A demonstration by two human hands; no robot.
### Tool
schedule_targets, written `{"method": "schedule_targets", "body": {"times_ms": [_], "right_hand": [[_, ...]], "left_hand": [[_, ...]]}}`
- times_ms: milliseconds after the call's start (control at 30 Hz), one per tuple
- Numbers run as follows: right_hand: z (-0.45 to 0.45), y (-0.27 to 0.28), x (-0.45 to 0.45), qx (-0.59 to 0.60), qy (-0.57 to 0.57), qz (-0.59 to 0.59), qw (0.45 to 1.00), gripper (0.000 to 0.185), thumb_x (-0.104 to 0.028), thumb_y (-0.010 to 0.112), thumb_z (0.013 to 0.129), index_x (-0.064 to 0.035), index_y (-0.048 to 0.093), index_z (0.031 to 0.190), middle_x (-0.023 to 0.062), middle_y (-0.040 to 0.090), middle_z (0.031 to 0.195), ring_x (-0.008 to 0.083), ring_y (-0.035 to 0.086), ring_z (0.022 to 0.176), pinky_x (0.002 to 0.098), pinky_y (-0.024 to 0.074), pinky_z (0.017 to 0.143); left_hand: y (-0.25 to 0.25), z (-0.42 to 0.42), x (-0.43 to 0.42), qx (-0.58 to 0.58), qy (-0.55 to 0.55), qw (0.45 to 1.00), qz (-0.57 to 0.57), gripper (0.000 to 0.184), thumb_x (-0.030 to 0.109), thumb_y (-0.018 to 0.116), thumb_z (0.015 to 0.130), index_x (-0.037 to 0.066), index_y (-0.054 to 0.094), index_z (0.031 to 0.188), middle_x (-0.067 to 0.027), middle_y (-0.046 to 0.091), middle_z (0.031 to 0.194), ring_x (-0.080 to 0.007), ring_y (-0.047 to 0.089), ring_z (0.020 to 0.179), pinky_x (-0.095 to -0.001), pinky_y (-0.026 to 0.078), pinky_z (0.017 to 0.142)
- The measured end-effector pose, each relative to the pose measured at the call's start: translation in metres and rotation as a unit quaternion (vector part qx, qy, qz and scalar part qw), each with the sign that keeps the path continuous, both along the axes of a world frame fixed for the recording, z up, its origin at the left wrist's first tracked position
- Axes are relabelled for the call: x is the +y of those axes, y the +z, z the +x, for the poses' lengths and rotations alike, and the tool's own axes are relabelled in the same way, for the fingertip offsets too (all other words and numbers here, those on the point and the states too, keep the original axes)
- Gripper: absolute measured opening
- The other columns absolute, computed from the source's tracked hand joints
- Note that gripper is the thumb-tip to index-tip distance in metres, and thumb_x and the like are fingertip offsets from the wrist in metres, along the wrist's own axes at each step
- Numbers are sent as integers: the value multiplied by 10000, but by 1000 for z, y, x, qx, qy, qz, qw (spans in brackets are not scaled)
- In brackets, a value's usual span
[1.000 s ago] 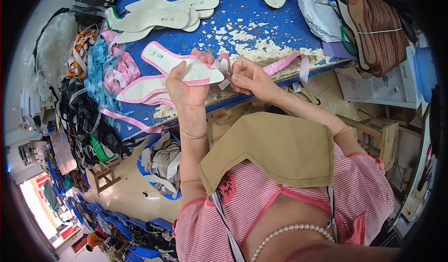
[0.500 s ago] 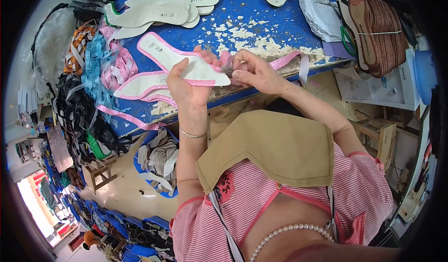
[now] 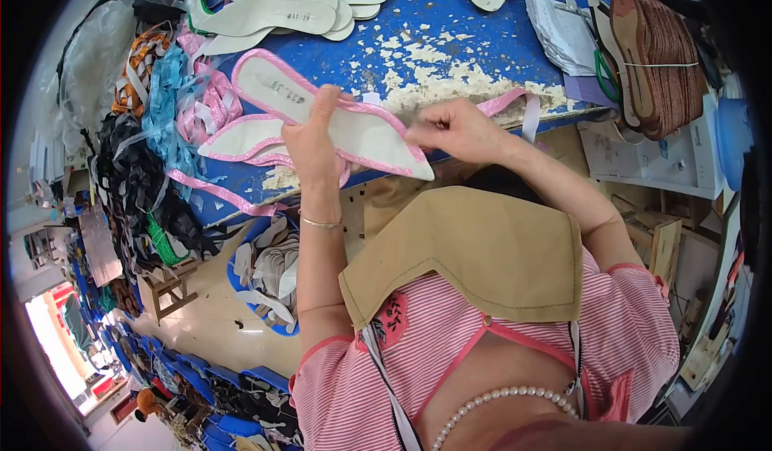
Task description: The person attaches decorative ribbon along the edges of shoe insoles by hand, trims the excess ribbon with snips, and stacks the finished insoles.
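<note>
My left hand [image 3: 315, 141] is closed around a white insole [image 3: 362, 136] edged with glittery pink trim, its thumb on top of the narrow middle. The insole's heel end bears a printed size and points to the upper left; the pointed toe is toward the lower right. At the toe's right edge, my right hand [image 3: 462, 133] has its fingers curled together, fingertips slightly blurred; what they pinch is hidden. A pink strip [image 3: 505, 102] lies on the table behind that hand. Under my left hand rest other pink-edged insoles [image 3: 233, 141].
White insoles [image 3: 289, 17] lie in a pile at the back left of the blue table [image 3: 450, 29]. Bundled ribbons [image 3: 165, 89] hang at the left. Tied brown soles [image 3: 663, 61] and green-handled scissors [image 3: 605, 73] are at the right. A blue basket [image 3: 235, 268] stands below.
The insole has turned and shifted toward the lower right, showing more of its toe. My right hand has moved slightly right and down, and stays at the toe's edge.
</note>
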State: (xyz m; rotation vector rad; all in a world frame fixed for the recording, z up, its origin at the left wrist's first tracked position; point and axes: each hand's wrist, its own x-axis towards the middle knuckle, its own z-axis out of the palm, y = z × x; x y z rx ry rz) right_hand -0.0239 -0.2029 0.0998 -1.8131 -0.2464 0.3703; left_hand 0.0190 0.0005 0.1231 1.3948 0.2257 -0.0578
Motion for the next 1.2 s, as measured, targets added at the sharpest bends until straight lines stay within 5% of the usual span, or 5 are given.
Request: {"method": "schedule_targets", "body": {"times_ms": [533,767,933,1000,1200], "right_hand": [[-38,-2,20,39,-126,30,991,54,-95,639,813,-48,651,789,21,564,615,133,444,513,274,384,492],[-38,-23,21,-301,-39,-89,949,35,-49,652,795,-46,658,830,-5,567,642,105,447,545,251,379,505],[-23,-11,8,-91,-108,-17,990,39,-39,665,796,-23,643,824,-10,566,657,93,444,569,231,367,516],[-16,-12,1,-111,-138,-6,984,31,-41,656,810,-16,637,812,-7,564,664,88,428,568,223,359,524],[-2,-11,-30,-90,-199,-7,976,52,-64,647,831,-19,639,805,-14,543,646,76,407,564,217,343,522]], "left_hand": [[12,-2,-7,-26,69,994,-82,244,129,697,820,-11,608,998,-80,637,748,-155,592,637,-241,475,577],[36,6,25,-48,216,951,-215,247,170,609,883,13,548,1063,-33,540,678,-97,496,581,-207,385,514],[70,16,61,-300,100,938,139,308,128,677,799,37,569,1072,-41,627,811,-136,551,660,-253,427,623],[46,46,87,-517,-95,683,508,491,141,745,693,63,561,1142,-68,646,992,-222,597,848,-305,476,751],[-15,52,129,-228,-402,607,647,1063,253,852,483,96,355,1409,-131,381,1436,-387,315,1340,-544,264,1088]]}}
